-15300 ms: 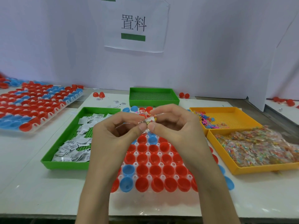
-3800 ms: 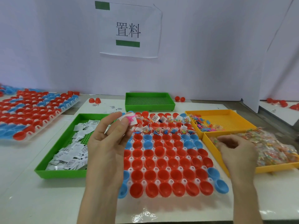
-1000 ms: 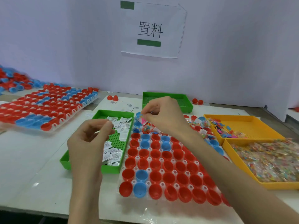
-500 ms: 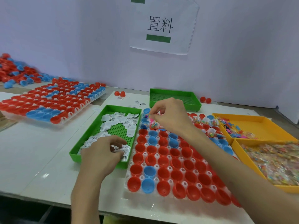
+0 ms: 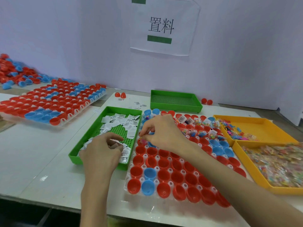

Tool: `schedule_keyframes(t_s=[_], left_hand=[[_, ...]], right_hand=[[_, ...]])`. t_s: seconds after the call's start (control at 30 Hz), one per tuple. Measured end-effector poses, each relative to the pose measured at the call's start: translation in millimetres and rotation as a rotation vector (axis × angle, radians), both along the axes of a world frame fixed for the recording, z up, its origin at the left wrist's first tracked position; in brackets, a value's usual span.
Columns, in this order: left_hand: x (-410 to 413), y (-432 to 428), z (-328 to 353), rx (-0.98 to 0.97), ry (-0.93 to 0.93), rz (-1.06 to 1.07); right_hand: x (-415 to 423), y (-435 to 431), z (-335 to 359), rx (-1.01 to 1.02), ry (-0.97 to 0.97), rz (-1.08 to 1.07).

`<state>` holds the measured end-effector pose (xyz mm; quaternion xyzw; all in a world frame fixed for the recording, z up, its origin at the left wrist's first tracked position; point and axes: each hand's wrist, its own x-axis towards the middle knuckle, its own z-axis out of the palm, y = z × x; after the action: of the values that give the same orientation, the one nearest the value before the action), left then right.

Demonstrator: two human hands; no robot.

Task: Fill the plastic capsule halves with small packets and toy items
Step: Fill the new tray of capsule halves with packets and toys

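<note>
Working through the capsule halves (image 5: 164, 163) set mouth-up in the capsule rack (image 5: 126, 188) at centre. Reaching the right hand (image 5: 161, 133) across to about 11 o'clock on that rack, thumb and forefinger pinched on a colourful packet (image 5: 143, 141) at the mouth of one red half, other fingers loosely curled. Resting the left hand (image 5: 101, 153) at 9 o'clock, over the near end of the green tray (image 5: 89, 133), fingers curled down among the white packets (image 5: 118, 122); cannot tell whether one is actually gripped. Judging the job well short of halfway: packets and toy bits showing only in the far rows toward 12 and 1 o'clock, with the row under the right hand barely begun. Left to fill: everything from mid-rack down to 6 o'clock, red and blue alike, nothing visible inside. Plenty of stock to draw on, by the look of it: toy pieces in the far yellow tray (image 5: 242, 117) at 2 o'clock, clear packets heaped in the near yellow tray (image 5: 250, 167) at 3 o'clock. Further off at 10 o'clock, a second rack (image 5: 77, 113) of halves, contents too small to tell.
</note>
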<state>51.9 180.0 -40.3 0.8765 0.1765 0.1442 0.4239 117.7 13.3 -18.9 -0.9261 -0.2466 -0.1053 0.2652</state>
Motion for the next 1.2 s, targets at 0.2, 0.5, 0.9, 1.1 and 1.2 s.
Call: schedule_keyframes(t_s=[0.2, 0.5, 0.9, 1.1, 1.2], left_hand=[[1.0, 12.4, -5.4, -0.170, -0.143, -0.001], [-4.3, 11.2, 2.3, -0.183, -0.306, 0.067], [-4.1, 6.6, 4.0, -0.239, -0.362, -0.017], [-5.3, 3.9, 6.0, -0.233, -0.367, -0.051], [-6.2, 0.6, 9.3, -0.256, -0.392, -0.055]], right_hand=[[0.5, 5.1, -4.6, -0.029, 0.004, -0.009], [-1.2, 1.0, -5.4, -0.014, 0.044, 0.037], [-15.6, -25.5, 12.3, -0.043, 0.110, 0.123], [-11.6, -117.5, 47.8, 0.189, 0.009, -0.187], [2.9, -183.9, 44.6, 0.100, 0.027, -0.517]])
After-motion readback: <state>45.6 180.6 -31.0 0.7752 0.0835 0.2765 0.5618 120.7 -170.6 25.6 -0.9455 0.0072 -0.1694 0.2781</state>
